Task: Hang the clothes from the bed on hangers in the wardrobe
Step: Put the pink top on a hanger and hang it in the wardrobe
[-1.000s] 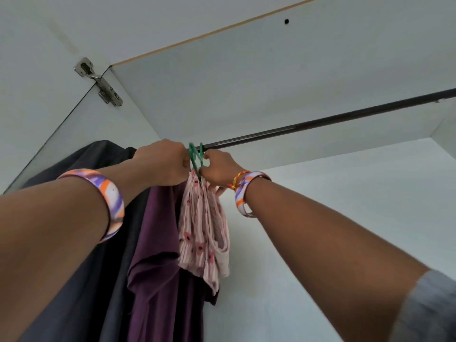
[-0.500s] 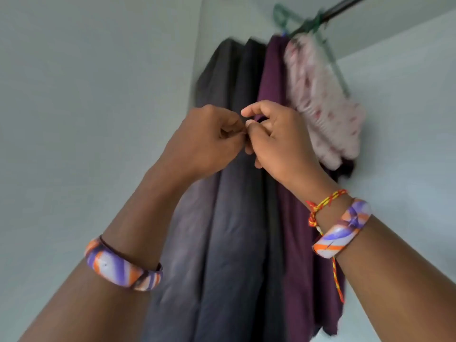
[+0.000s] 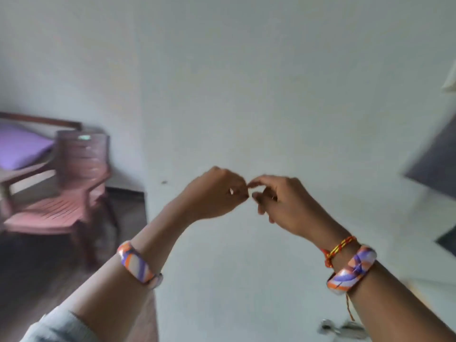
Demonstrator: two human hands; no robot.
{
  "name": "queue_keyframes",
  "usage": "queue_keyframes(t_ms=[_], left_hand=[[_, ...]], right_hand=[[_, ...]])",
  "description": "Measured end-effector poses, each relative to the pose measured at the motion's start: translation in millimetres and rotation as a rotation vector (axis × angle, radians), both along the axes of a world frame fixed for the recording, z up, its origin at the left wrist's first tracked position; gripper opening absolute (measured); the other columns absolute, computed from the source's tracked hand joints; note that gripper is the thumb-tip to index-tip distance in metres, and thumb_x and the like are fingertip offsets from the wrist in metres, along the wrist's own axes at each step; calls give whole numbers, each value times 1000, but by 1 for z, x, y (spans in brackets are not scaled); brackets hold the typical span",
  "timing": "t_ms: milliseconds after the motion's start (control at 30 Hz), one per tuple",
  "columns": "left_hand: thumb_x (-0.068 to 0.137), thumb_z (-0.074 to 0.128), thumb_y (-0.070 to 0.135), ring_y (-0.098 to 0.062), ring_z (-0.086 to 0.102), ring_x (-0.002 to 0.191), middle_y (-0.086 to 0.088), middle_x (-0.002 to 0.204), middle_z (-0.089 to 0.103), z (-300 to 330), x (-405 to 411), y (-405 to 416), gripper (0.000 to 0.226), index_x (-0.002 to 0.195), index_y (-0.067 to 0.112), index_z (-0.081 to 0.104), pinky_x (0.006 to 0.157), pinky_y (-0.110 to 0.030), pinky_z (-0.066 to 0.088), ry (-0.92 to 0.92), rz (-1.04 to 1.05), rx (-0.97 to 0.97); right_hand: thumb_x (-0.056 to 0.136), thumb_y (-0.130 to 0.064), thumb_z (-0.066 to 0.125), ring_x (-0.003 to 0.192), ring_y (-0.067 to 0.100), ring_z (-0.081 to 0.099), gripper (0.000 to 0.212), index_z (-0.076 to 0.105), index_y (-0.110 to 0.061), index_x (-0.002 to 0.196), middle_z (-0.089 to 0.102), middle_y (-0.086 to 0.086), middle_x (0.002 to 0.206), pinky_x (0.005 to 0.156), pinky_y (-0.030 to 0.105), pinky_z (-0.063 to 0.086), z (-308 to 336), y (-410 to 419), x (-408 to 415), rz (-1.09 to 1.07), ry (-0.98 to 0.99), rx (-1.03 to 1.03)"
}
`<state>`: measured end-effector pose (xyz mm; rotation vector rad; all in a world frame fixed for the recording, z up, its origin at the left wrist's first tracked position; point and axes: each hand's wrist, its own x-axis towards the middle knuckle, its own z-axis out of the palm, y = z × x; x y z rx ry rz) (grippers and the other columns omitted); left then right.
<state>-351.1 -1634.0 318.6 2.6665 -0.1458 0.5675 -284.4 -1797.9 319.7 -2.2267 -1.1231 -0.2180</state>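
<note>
My left hand (image 3: 217, 193) and my right hand (image 3: 283, 201) are raised side by side before a white wardrobe panel (image 3: 246, 95). Their curled fingertips meet, and I see no cloth or hanger in either. A blurred dark garment (image 3: 434, 164) shows at the right edge. The bed (image 3: 19, 146), with a purple sheet, lies far left. No rail or hanger is in view.
A reddish-brown plastic chair (image 3: 74, 183) stands at the left between me and the bed, on a dark floor (image 3: 37, 267). A metal hinge (image 3: 343, 329) shows near the bottom right. The whole view is blurred by motion.
The view has swung down and left, away from the hung clothes and rail. Both hands came off the green hanger, dropped and stayed together, fingertips touching.
</note>
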Motion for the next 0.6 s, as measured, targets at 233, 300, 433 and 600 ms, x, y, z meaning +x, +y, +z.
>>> queue_keyframes(t_ms=[233,300,433,600], left_hand=[[84,57,28,-16,60,87,9,86,64,-196,-144,160,12,86,25,68,75,-30,50,359,361,53],[84,55,27,-21,61,88,5,90,65,-238,-194,203,13,88,24,67,73,-32,51,454,419,77],[82,52,24,-22,59,84,3,88,63,-285,-303,281,12,85,22,64,74,-34,52,625,581,33],[76,54,30,-15,62,81,7,83,64,-300,-423,365,14,82,25,66,82,-33,52,799,775,-48]], right_hand=[[93,-27,51,66,10,53,21,68,-20,101,58,-9,72,73,29,51,-206,185,-99,284,234,-224],[93,-36,51,53,-5,55,29,70,-13,96,62,-7,65,61,14,47,-257,244,-142,375,288,-228],[85,-6,50,40,-11,51,21,69,-10,92,71,11,74,55,11,43,-303,351,-231,554,355,-395],[86,-19,52,84,12,65,22,69,-20,99,70,2,87,84,29,51,-308,447,-316,773,233,-528]])
